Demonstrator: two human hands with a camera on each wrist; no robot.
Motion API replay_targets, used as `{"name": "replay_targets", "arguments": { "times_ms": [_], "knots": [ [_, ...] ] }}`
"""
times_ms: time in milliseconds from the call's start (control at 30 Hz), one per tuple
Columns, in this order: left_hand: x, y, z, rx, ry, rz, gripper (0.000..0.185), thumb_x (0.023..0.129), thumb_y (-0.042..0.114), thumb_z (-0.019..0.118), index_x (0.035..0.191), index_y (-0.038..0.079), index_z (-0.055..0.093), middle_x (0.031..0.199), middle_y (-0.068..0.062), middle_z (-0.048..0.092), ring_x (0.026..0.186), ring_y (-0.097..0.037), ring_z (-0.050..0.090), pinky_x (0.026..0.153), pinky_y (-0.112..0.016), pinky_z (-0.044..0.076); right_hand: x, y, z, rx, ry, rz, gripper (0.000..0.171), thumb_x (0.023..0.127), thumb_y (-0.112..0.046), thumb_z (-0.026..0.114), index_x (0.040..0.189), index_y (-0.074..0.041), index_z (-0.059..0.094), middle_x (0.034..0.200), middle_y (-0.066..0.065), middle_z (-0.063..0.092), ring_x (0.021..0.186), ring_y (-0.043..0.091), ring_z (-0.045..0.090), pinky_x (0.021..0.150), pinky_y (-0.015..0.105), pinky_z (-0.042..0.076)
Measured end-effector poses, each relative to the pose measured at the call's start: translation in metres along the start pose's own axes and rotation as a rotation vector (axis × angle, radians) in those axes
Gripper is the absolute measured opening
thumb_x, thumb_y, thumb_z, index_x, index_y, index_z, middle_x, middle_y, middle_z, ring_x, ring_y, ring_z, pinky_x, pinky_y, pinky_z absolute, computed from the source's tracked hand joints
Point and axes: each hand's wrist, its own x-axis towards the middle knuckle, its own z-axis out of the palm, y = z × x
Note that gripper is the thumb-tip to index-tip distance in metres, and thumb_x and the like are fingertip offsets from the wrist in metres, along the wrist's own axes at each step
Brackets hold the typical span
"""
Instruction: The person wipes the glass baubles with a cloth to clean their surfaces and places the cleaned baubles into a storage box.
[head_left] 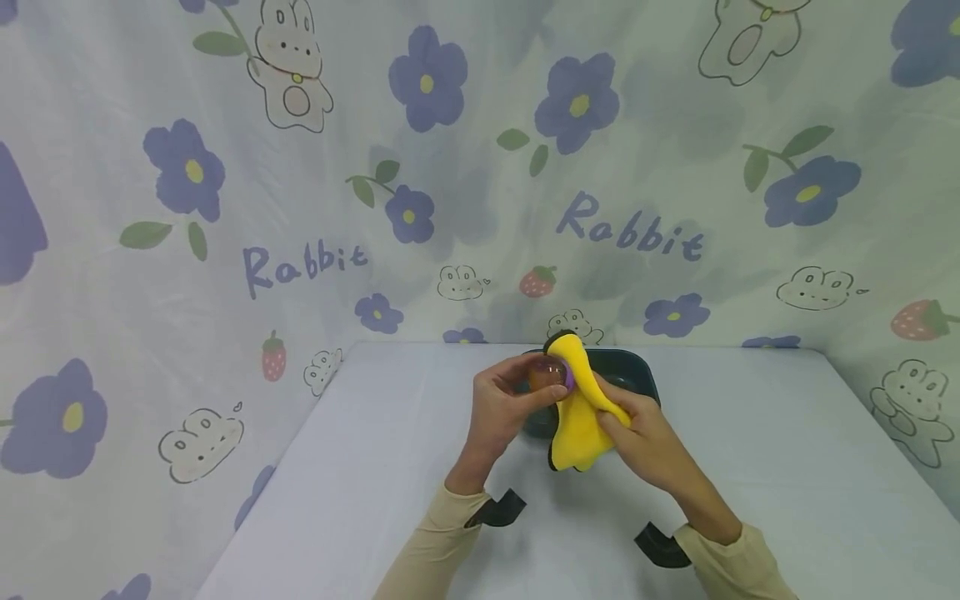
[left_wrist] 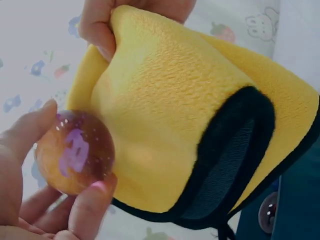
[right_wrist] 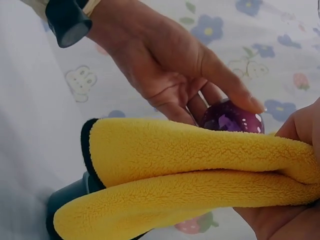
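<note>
My left hand (head_left: 517,396) pinches a small glassy ball (head_left: 550,375), amber with purple inside, between thumb and fingers. In the left wrist view the ball (left_wrist: 75,152) sits at the fingertips beside the cloth. My right hand (head_left: 637,433) grips a yellow cloth with black edging (head_left: 579,408) and holds it against the ball. The right wrist view shows the folded cloth (right_wrist: 200,170) under the ball (right_wrist: 232,117), with the left hand (right_wrist: 170,65) above it. Both hands hover over a dark teal tray (head_left: 637,375).
The dark tray stands at the far middle of a pale table (head_left: 375,467); another small ball (left_wrist: 268,212) lies in it. A flower-and-rabbit patterned sheet (head_left: 300,208) hangs behind and at both sides. Black wrist straps (head_left: 498,508) sit on both sleeves.
</note>
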Motion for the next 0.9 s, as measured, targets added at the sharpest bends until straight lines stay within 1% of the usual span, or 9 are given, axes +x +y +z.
{"name": "replay_targets", "arguments": {
  "times_ms": [100,167,367,433,567,700,733,833,900],
  "knots": [
    [0.0,-0.002,-0.002,0.007,0.01,-0.037,0.042,0.081,0.021,0.09,0.12,0.015,0.076,0.116,-0.005,0.079,0.11,-0.018,0.072,0.107,-0.035,0.056,-0.001,-0.002,0.001,-0.007,0.003,0.008,0.051,0.1,0.0,0.053,0.151,0.004,0.046,0.129,0.024,0.068,0.075,0.013,0.059,0.065,0.023,0.054],
    [0.0,-0.003,-0.003,0.024,0.009,-0.069,0.044,0.08,0.023,0.09,0.121,0.017,0.076,0.118,-0.003,0.078,0.112,-0.017,0.072,0.107,-0.035,0.055,-0.002,-0.003,0.002,-0.017,0.009,0.005,0.052,0.1,0.0,0.053,0.151,0.003,0.047,0.132,0.024,0.068,0.072,0.012,0.057,0.063,0.023,0.053],
    [0.0,-0.002,-0.007,0.1,-0.001,-0.157,0.049,0.078,0.03,0.092,0.123,0.02,0.075,0.122,0.0,0.077,0.112,-0.018,0.07,0.098,-0.035,0.06,-0.004,-0.007,0.003,-0.045,0.033,-0.032,0.053,0.098,0.003,0.054,0.151,0.001,0.048,0.134,0.024,0.067,0.07,0.011,0.057,0.063,0.022,0.055],
    [0.0,-0.001,-0.007,0.122,-0.009,-0.17,0.05,0.077,0.032,0.092,0.123,0.02,0.076,0.122,0.0,0.077,0.111,-0.018,0.069,0.095,-0.034,0.062,-0.004,-0.009,0.002,-0.06,0.039,-0.048,0.053,0.098,0.004,0.054,0.151,0.001,0.049,0.135,0.024,0.067,0.072,0.011,0.059,0.064,0.021,0.056],
    [-0.002,0.001,-0.006,0.153,-0.059,-0.148,0.042,0.079,0.033,0.091,0.117,0.019,0.078,0.108,-0.001,0.078,0.102,-0.017,0.068,0.092,-0.034,0.061,-0.005,-0.012,0.002,-0.105,0.056,-0.096,0.055,0.097,0.007,0.053,0.151,-0.002,0.05,0.139,0.024,0.065,0.072,0.01,0.057,0.065,0.021,0.054],
    [-0.002,-0.001,-0.004,0.156,-0.125,-0.104,0.028,0.082,0.03,0.089,0.105,0.019,0.079,0.093,-0.004,0.074,0.092,-0.018,0.065,0.085,-0.035,0.059,-0.005,-0.013,0.002,-0.165,0.076,-0.147,0.058,0.095,0.01,0.052,0.151,-0.005,0.051,0.149,0.02,0.058,0.085,0.014,0.062,0.074,0.018,0.056],
    [-0.002,-0.001,-0.003,0.156,-0.136,-0.1,0.027,0.082,0.03,0.089,0.103,0.018,0.078,0.092,-0.003,0.074,0.091,-0.018,0.065,0.083,-0.036,0.058,-0.005,-0.012,0.002,-0.18,0.079,-0.157,0.059,0.095,0.011,0.052,0.151,-0.005,0.051,0.151,0.019,0.057,0.089,0.016,0.063,0.078,0.017,0.057],
    [-0.002,-0.001,-0.001,0.156,-0.152,-0.092,0.026,0.081,0.027,0.089,0.1,0.015,0.077,0.089,-0.003,0.072,0.087,-0.017,0.064,0.08,-0.036,0.058,-0.004,-0.011,0.002,-0.214,0.088,-0.186,0.06,0.094,0.011,0.052,0.151,-0.006,0.051,0.155,0.017,0.053,0.109,0.024,0.067,0.092,0.015,0.056],
    [-0.003,0.001,0.0,0.157,-0.156,-0.088,0.026,0.081,0.026,0.089,0.1,0.013,0.077,0.089,-0.004,0.073,0.086,-0.017,0.063,0.078,-0.036,0.058,-0.004,-0.01,0.002,-0.224,0.089,-0.202,0.061,0.093,0.012,0.052,0.152,-0.006,0.05,0.155,0.017,0.053,0.113,0.027,0.067,0.095,0.015,0.055]
  ]
}}
